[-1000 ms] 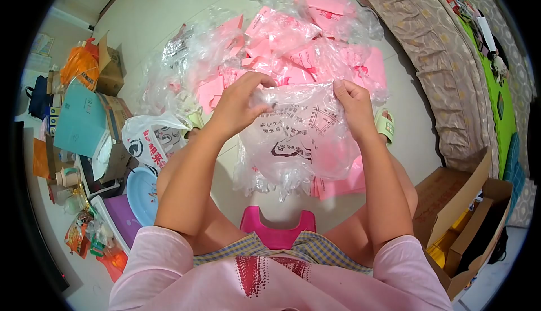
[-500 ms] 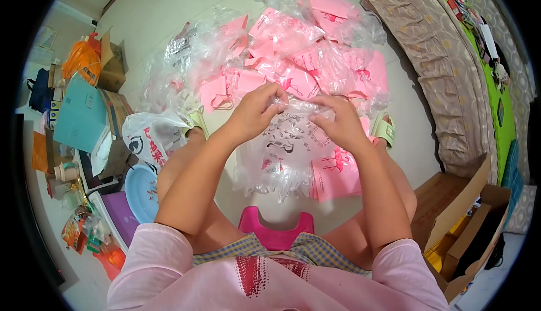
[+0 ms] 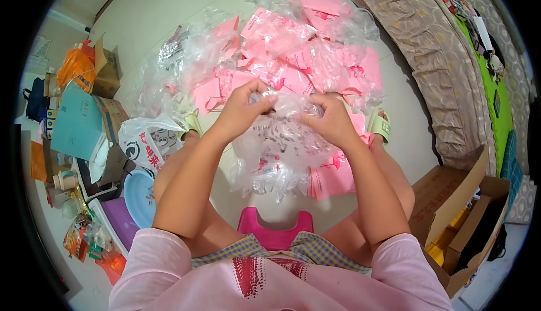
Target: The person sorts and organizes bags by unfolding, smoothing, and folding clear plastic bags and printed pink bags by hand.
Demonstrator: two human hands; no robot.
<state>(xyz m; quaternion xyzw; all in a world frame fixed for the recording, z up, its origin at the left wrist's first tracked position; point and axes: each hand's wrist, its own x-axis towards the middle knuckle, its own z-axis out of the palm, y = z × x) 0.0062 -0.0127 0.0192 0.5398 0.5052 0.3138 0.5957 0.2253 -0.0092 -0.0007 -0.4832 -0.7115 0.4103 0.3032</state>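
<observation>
I sit on a pink stool (image 3: 276,229) over a tiled floor. Both hands pinch the top of a clear printed plastic bag (image 3: 282,142) held in front of me. My left hand (image 3: 242,108) grips its upper left part, thumb and fingers closed on the film. My right hand (image 3: 327,120) grips the upper right part, close to the left hand, so the bag bunches between them. Beyond the hands lies a heap of pink paper bags in clear wrappers (image 3: 304,51). More pink bags (image 3: 335,178) lie under my right forearm.
A white printed shopping bag (image 3: 146,142), a blue plate (image 3: 141,195) and a purple bin (image 3: 121,215) sit at the left with boxes and clutter (image 3: 84,108). An open cardboard box (image 3: 468,221) stands at the right. A patterned mattress (image 3: 434,68) runs along the right side.
My hands have come together from wide apart, gathering the spread bag's top into a bunch. The bag now hangs crumpled and narrower than a second ago.
</observation>
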